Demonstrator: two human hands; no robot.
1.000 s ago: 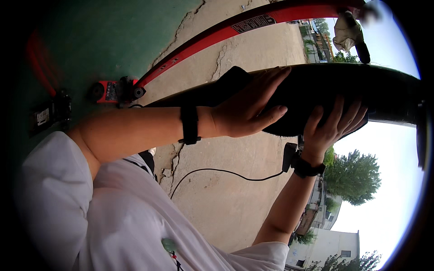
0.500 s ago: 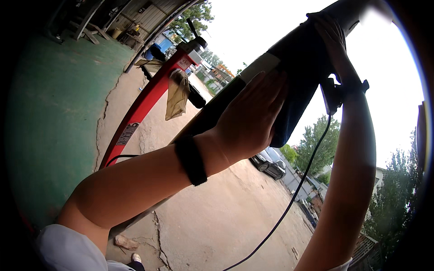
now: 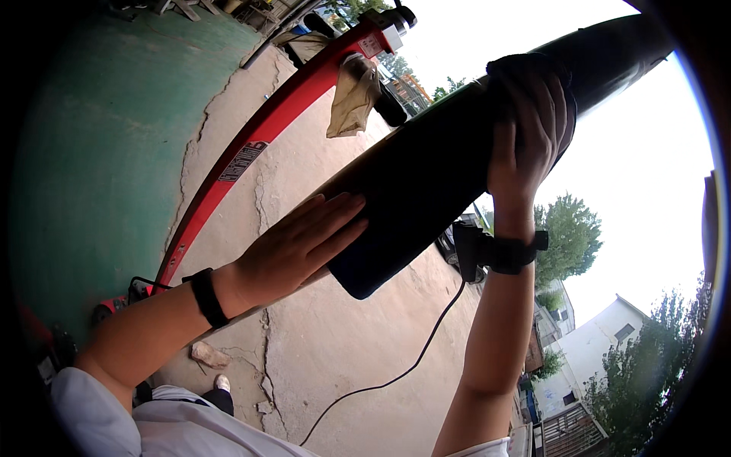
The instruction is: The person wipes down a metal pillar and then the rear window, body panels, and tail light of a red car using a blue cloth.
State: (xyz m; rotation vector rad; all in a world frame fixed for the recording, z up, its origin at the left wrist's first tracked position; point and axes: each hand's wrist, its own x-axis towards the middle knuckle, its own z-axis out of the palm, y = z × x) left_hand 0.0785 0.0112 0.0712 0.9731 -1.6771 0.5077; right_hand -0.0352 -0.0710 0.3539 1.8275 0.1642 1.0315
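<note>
A long dark glossy curved bar point(image 3: 614, 53) runs diagonally across the view, with a dark cloth point(image 3: 411, 213) draped along it. My left hand point(image 3: 298, 244) lies flat with fingers extended on the cloth and bar, toward the lower end. My right hand point(image 3: 525, 137) is higher up, its fingers bent over the bunched cloth and pressed onto the bar. A black strap point(image 3: 205, 297) circles my left wrist. My right wrist carries a black strapped device point(image 3: 499, 251) with a thin cable point(image 3: 396, 375) hanging down.
A red lift arm point(image 3: 259, 129) with a beige cover point(image 3: 350, 99) stands left of the bar. Below lie green floor point(image 3: 99, 152), cracked concrete point(image 3: 327, 335) and a rock point(image 3: 209, 356). A white building point(image 3: 609, 343), trees and a partly hidden black car are beyond.
The view swung upward from a sideways angle. Since half a second ago, my left hand moved down along the bar, away from my right hand, which also sits lower in view.
</note>
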